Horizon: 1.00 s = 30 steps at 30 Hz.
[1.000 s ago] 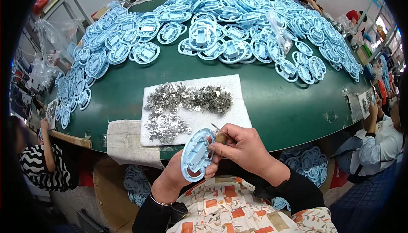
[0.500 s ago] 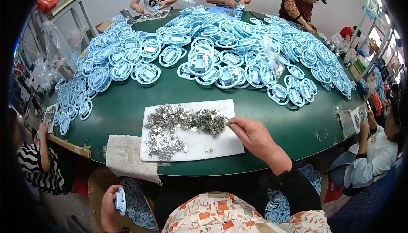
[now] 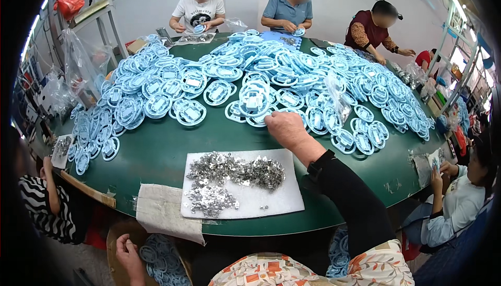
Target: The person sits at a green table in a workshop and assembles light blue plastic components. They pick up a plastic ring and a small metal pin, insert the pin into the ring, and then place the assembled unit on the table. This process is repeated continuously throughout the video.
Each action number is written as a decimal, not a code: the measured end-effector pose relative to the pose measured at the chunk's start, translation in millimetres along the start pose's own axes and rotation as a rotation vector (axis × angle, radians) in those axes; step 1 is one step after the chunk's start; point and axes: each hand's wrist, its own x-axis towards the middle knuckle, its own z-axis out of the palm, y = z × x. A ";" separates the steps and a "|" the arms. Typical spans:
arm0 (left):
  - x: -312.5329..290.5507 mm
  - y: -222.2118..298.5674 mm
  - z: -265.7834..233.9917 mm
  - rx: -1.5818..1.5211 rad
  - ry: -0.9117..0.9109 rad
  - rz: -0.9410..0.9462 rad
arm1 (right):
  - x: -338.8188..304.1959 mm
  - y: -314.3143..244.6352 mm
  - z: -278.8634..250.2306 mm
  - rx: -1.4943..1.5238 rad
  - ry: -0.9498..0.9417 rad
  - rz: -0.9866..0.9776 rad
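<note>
My right hand (image 3: 287, 129) reaches over the table to the near edge of a big heap of light-blue oval plastic parts (image 3: 254, 102). Its fingers are curled together against the lowest parts there; whatever they grip is hidden. At the lower left, my left hand (image 3: 128, 257) holds nothing, its fingers apart, beside a box (image 3: 116, 239) of similar blue parts (image 3: 159, 254). Between my arms lies a white foam pad (image 3: 287, 197) bearing small silvery metal pieces: a darker pile (image 3: 266, 174) and a brighter one (image 3: 209, 200).
A greyish cloth (image 3: 167, 207) hangs over the front edge of the green table (image 3: 355, 181), left of the pad. A clear plastic bag (image 3: 338, 98) lies on the heap. More blue parts (image 3: 339, 254) sit below my right arm. Several people work around the table.
My right hand has moved from the metal pieces up to the heap. My left hand has let go of the blue part it held above the box. The view has tilted up slightly.
</note>
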 end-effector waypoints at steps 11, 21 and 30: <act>-49.1 202.7 96.7 -0.435 -0.601 0.282 | -40.6 -6.4 -99.8 1.508 -0.326 0.641; -71.9 259.3 211.5 -0.799 -1.000 0.031 | -131.3 -47.4 -127.2 1.879 -0.434 0.689; -86.1 236.9 195.0 -0.886 -1.035 -0.211 | -157.7 -89.2 -130.1 1.724 -0.380 0.670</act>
